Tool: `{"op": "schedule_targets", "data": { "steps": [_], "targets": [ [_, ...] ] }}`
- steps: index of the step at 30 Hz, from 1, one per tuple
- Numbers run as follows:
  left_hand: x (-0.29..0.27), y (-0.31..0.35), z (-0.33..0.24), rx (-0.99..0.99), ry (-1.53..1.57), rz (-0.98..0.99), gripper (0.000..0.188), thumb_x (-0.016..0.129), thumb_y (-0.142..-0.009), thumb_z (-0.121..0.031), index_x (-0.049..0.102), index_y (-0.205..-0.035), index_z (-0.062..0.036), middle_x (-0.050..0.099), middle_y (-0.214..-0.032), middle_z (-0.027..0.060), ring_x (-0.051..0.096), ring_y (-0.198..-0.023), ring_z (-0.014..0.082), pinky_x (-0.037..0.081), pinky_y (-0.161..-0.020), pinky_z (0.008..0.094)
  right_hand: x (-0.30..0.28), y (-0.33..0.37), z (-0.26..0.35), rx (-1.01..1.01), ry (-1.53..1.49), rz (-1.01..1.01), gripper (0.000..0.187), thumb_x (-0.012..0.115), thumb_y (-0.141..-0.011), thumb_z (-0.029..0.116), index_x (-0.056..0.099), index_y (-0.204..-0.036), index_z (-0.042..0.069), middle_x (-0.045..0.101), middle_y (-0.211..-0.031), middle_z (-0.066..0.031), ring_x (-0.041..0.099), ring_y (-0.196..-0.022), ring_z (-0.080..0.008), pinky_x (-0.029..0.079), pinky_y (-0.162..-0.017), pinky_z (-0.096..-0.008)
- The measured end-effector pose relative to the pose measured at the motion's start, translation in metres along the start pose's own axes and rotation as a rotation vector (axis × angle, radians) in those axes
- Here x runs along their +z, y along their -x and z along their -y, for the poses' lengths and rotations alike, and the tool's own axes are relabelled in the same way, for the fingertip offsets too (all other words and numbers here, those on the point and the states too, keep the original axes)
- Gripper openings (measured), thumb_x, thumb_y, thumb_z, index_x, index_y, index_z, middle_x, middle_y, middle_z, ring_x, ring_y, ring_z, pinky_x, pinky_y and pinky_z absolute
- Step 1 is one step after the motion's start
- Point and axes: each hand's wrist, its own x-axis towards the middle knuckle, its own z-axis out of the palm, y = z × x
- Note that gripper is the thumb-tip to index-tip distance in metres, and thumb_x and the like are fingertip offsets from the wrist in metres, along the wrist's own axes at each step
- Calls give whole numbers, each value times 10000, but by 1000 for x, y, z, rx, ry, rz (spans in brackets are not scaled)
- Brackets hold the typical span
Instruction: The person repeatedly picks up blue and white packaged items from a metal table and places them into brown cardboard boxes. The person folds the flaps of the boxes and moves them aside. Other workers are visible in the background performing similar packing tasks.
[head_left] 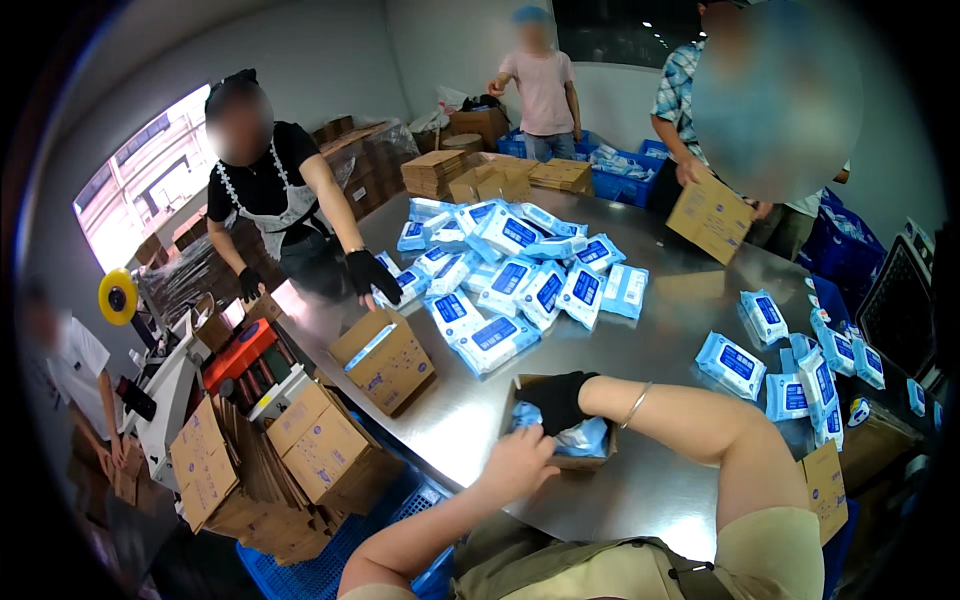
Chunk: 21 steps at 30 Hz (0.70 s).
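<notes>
A small open cardboard box point(585, 463) stands at the near edge of the metal table, with blue wet wipe packs point(583, 438) inside. My right hand point(556, 402), in a black glove, reaches down into the box from above; its fingertips are hidden among the packs. My bare left hand point(518, 460) is at the box's near left corner with fingers curled together. Whatever they pinch there is hidden. Beyond the box lies a large heap of wet wipe packs point(508, 288). To the right is a loose wet wipe pack point(731, 365).
A co-worker's gloved hand point(372, 278) hovers by another open carton point(385, 362) on the left. Across the table a person holds a carton point(709, 216). Folded cartons point(322, 440) fill a blue crate point(290, 578) at the near left. More packs point(818, 385) lie at the right edge.
</notes>
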Motion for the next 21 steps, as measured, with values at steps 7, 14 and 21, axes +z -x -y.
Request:
{"op": "schedule_targets", "data": {
  "steps": [7, 14, 21],
  "targets": [
    [14, -11, -4, 49, 120, 41, 221, 676, -747, -269, 612, -785, -62, 628, -759, 103, 621, -756, 271, 498, -621, 393, 12, 36, 6, 259, 159, 155, 537, 450, -831, 440, 519, -1243, 102, 608, -1133, -171, 596, -1035, -294, 453, -895, -403],
    [7, -21, 6, -68, 93, 139, 258, 668, -748, -299, 600, -801, -56, 625, -757, 105, 621, -764, 273, 491, -626, 401, 9, 58, -17, 221, -91, -127, 483, 631, -746, 364, 540, -1116, 66, 640, -983, -183, 628, -897, -330, 492, -786, -426],
    [19, -17, 1, -52, 91, 62, 244, 668, -743, -293, 600, -792, -64, 621, -722, 98, 618, -735, 266, 494, -612, 386, 63, 22, -33, 236, 92, 91, 723, 446, -830, 600, 386, -1317, 68, 539, -1206, -237, 555, -1078, -377, 437, -914, -451]
  ]
}}
